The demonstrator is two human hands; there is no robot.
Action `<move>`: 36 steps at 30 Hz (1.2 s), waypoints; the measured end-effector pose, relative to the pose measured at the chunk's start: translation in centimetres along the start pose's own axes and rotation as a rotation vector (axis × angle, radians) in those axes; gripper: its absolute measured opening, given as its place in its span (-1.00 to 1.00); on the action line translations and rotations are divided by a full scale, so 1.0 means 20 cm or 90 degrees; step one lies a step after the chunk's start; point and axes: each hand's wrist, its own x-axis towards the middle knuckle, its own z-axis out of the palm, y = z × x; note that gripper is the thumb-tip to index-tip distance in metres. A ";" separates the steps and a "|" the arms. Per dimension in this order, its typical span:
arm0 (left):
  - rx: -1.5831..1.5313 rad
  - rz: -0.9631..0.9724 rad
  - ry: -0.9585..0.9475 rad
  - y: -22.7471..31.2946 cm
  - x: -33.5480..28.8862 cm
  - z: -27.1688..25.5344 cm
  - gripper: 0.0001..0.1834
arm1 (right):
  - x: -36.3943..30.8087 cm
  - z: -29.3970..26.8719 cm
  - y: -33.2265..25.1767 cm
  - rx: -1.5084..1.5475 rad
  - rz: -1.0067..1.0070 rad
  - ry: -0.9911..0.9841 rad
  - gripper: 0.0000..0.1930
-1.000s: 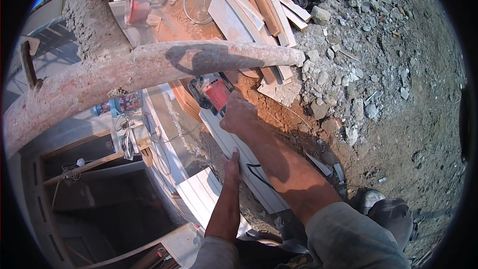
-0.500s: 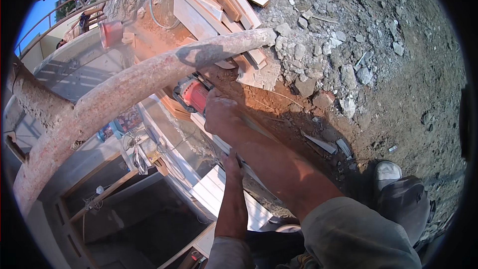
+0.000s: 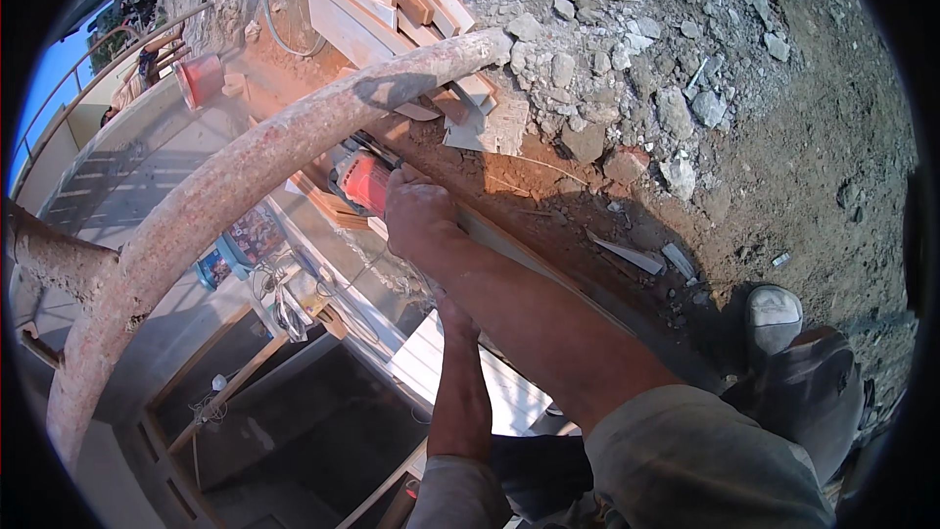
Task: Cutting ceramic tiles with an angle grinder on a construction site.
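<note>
My right hand [image 3: 419,216] is closed around the rear of a red handheld power tool [image 3: 364,183] with a dark front. The tool's working end is hidden under it, so its exact kind does not show. It rests at the far end of a long, narrow wooden board [image 3: 534,263] that runs back under my right forearm. My left hand [image 3: 453,315] is beside the board's near-left side, below the right forearm. That forearm covers its fingers, so their grip is hidden. Reddish dust lies around the tool.
A thick, curved, dusty pole [image 3: 235,168] arches across just beyond the tool. Wooden boards [image 3: 377,0] are piled behind it. Rubble [image 3: 676,113] covers the ground to the right. At lower left lies a dark framed opening [image 3: 323,431]; a red bucket [image 3: 200,79] stands far left.
The whole view has shifted, so most things sit further left. My right hand still holds the red tool at the board. The left hand has become more covered by the right forearm.
</note>
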 end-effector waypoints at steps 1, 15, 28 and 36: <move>-0.003 0.006 0.003 0.01 -0.01 0.01 -0.35 | -0.01 -0.01 -0.01 0.002 0.017 -0.017 -0.37; 0.004 -0.013 0.068 0.02 -0.04 0.04 -0.25 | -0.05 -0.08 0.02 0.010 0.035 -0.056 -0.28; 0.072 0.020 0.077 -0.01 0.00 -0.03 -0.57 | -0.06 -0.09 0.02 0.017 0.021 -0.064 -0.25; -0.006 0.062 0.025 -0.10 0.10 -0.14 -0.72 | -0.08 -0.11 0.03 -0.006 -0.004 -0.068 -0.27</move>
